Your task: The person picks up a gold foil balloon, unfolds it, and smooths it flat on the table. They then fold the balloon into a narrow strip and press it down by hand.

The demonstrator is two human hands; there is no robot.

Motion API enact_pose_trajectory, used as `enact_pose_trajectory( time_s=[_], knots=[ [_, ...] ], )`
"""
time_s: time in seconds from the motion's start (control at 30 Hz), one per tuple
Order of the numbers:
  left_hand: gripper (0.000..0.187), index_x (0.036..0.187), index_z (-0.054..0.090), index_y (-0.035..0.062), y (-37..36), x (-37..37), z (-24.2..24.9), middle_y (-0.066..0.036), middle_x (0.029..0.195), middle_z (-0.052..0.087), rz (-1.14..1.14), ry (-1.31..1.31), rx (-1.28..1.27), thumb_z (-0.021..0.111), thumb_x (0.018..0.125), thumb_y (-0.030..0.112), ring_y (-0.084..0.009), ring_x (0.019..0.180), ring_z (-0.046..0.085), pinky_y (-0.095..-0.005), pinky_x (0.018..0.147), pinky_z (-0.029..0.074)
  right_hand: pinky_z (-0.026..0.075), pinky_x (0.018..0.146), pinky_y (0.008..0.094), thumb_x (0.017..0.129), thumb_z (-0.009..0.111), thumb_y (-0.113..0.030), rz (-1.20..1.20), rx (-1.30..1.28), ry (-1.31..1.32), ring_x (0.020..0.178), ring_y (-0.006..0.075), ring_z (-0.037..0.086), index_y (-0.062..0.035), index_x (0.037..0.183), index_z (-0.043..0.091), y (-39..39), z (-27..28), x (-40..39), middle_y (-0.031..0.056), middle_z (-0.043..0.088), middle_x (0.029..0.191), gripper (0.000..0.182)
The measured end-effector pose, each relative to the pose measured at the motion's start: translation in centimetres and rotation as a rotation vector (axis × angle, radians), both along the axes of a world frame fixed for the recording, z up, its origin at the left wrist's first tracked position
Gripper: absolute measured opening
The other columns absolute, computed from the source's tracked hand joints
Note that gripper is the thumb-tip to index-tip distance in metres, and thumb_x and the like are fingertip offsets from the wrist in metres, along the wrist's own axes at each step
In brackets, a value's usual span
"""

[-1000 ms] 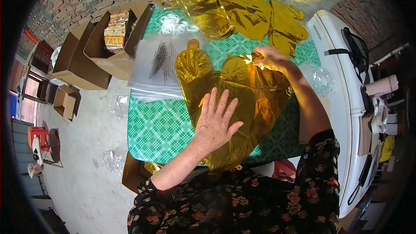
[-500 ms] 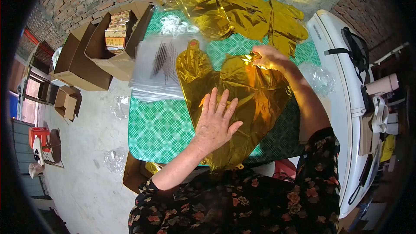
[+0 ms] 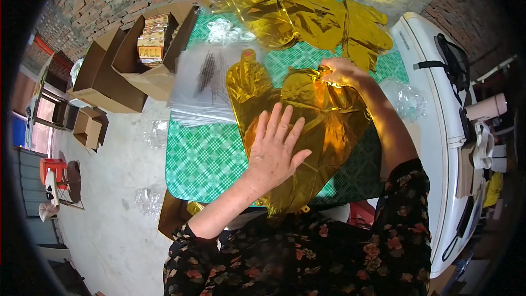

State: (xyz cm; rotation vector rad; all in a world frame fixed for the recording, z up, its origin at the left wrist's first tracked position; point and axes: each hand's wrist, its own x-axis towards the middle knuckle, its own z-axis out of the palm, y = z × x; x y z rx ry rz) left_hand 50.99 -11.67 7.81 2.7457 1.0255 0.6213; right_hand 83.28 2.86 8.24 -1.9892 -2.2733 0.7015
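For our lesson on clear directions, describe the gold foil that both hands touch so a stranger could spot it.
Find the green checked table. Across its near edge lies the gold foil, with the left hand flat on it and the right hand gripping its far edge. It alone is held; the gold heap beyond lies untouched.

Brick wall [image 3: 109,3], pale floor [image 3: 118,164]
Sunlight falls across the green plaid tabletop [image 3: 204,159]; a white appliance [image 3: 438,148] stands alongside.
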Motion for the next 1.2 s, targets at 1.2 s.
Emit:
enact_pose_trajectory(
  time_s=[1.2],
  knots=[
    [0.067,0.157,0.039,0.0098,8.8,8.4,-5.3,-0.022,0.162,0.032,0.059,0.112,0.160,0.042,0.104,0.051,-0.0395,0.152,0.025,-0.0527,0.125,0.017,0.047,0.091,0.0442,0.083,0.081,-0.043,-0.101,0.243,-0.016,0.109,0.0374,0.062,-0.0009,0.118,0.059,-5.1,-0.3,6.7,0.0211,0.065,0.115,0.058]
  ],
)
